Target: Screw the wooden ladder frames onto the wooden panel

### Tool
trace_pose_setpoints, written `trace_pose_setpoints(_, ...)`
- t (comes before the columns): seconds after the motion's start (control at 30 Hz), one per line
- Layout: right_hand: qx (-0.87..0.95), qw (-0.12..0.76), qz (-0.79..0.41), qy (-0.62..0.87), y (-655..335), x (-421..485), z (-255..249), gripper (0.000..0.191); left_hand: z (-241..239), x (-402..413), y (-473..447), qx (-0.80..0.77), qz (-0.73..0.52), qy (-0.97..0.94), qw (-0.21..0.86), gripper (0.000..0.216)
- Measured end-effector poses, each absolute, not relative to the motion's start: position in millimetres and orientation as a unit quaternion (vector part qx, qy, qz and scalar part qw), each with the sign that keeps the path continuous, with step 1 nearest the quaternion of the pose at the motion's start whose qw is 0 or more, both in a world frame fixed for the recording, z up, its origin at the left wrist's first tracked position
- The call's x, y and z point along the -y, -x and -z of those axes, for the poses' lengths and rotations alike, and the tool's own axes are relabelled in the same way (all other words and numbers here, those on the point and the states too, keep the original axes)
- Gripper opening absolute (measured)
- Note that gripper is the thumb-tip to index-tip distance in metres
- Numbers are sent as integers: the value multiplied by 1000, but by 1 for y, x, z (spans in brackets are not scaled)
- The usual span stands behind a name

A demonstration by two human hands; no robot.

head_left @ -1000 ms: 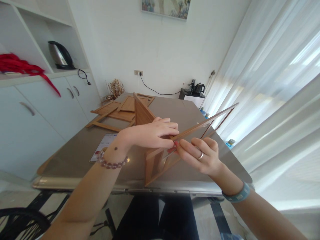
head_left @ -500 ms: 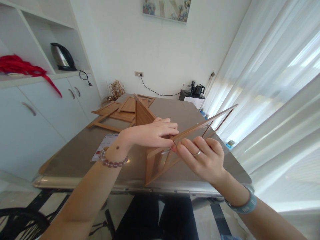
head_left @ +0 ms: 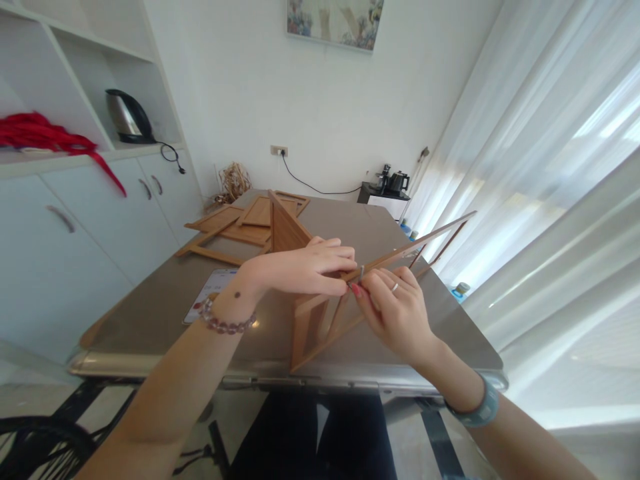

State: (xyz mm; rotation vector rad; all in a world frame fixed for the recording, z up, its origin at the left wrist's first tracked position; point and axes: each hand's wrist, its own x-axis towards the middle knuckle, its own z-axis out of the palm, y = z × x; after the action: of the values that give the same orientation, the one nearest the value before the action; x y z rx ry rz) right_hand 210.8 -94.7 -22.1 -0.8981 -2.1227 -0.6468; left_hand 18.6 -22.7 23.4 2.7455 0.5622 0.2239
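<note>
Beneath everything we have the grey-brown, metal-edged table (head_left: 155, 333), which likely steadies the angled light-brown wooden frame with a clear panel (head_left: 395, 256) that stands on it before us. Beyond the frame to its left lie flat brown wooden panels and open frames (head_left: 257, 212), perhaps set apart so they leave us elbow room. A solid brown wooden board (head_left: 286, 225) stands on edge just behind the frame; whether they join is hidden under our left hand (head_left: 300, 270). That hand arches palm down, thumb and fingers grasping the frame's near corner, probably to keep it from twisting. On the frame's other side, our right hand (head_left: 395, 303) is clenched around a thin grey metal rod (head_left: 362, 271) at that corner, seemingly pinched close for control. Left of the frame, a white-screened phone (head_left: 204, 295) lies face up, perhaps for easy viewing.
</note>
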Motion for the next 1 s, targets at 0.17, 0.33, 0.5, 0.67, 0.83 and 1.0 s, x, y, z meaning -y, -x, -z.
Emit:
trace_pose_setpoints(0.17, 786, 419, -105, 443, -207, 99, 19, 41, -26, 24, -19, -198, -70, -963, 168, 23)
trace_pose_setpoints(0.33, 636, 464, -438, 434, -204, 103, 25, 45, -27, 26, -19, -198, -61, -964, 167, 22)
trace_pose_setpoints(0.5, 428, 517, -654, 347, -190, 110, 45, 31, -25, 24, -18, -189, -71, -966, 158, 26)
trace_pose_setpoints(0.67, 338, 496, -764, 236, -178, 114, 56, 26, -25, 24, -18, -196, -74, -965, 159, 29)
trace_pose_setpoints(0.83, 368, 507, -742, 239, -170, 112, 70, 36, -25, 24, -17, -191, -81, -964, 164, 30)
trace_pose_setpoints(1.0, 511, 592, -498, 374, -182, 109, 79, 34, -26, 24, -18, -197, -78, -963, 168, 32)
